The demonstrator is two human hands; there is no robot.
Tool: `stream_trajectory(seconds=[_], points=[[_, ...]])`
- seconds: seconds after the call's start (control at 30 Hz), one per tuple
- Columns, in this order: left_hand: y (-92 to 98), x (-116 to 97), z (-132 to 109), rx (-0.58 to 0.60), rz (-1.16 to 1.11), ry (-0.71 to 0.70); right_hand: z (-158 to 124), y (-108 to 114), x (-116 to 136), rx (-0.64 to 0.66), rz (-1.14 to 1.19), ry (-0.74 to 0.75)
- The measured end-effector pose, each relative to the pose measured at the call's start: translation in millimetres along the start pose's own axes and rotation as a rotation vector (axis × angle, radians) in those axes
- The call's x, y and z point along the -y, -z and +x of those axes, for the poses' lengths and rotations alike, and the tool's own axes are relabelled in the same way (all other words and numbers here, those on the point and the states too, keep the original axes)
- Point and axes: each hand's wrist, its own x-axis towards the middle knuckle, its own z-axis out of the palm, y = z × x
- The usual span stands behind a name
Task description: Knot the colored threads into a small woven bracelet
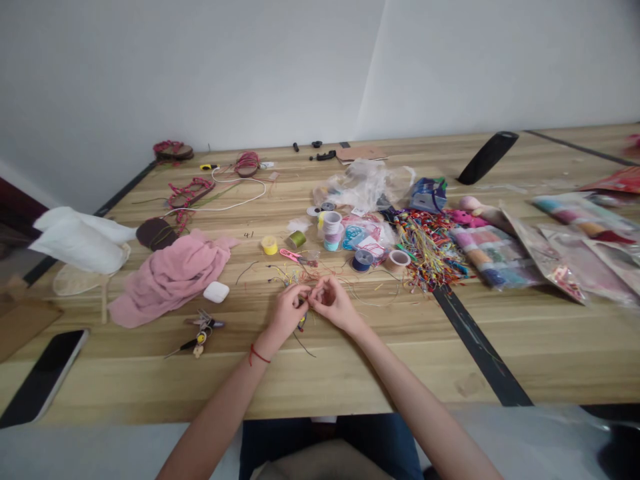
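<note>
My left hand [289, 308] and my right hand [331, 304] meet over the wooden table [380, 360], fingers pinched together on thin coloured threads [303, 323]. A dark thread end trails from under my left hand toward me. A red string circles my left wrist. Loose thread pieces [300, 272] lie just beyond my fingers, next to pink scissors [295, 256]. What exactly sits between the fingertips is too small to make out.
Spools of cord [331, 229], a yellow spool [269, 245], a blue spool [362, 260] and a heap of coloured strings [430, 248] lie beyond my hands. Pink cloth [170, 277], a white earbud case [216, 292] and a phone [44, 377] lie left; bead packets [495, 257] right.
</note>
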Motion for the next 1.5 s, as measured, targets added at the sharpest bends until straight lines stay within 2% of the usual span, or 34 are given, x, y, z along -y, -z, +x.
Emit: stream_trajectory(seconds=[0.47,0.8,1.0,1.3,1.5], points=[[1.5,-0.4,-0.2,0.005,0.045,-0.01,-0.2,-1.4,10.3,-0.1,-0.033,-0.023],[0.0,2.8,-2.0,0.033,0.04,-0.034,1.3,0.3,4.4,-0.007,0.176,-0.129],[1.3,0.7,-2.7,0.067,0.105,-0.08,1.4,5.7,2.1,-0.046,0.214,-0.212],[2.9,-2.9,-3.4,0.084,0.162,-0.115,1.9,11.0,8.3,-0.014,0.229,-0.287],[3.0,-1.6,-3.9,0.083,0.177,-0.136,3.2,13.8,5.6,-0.046,0.242,-0.312]])
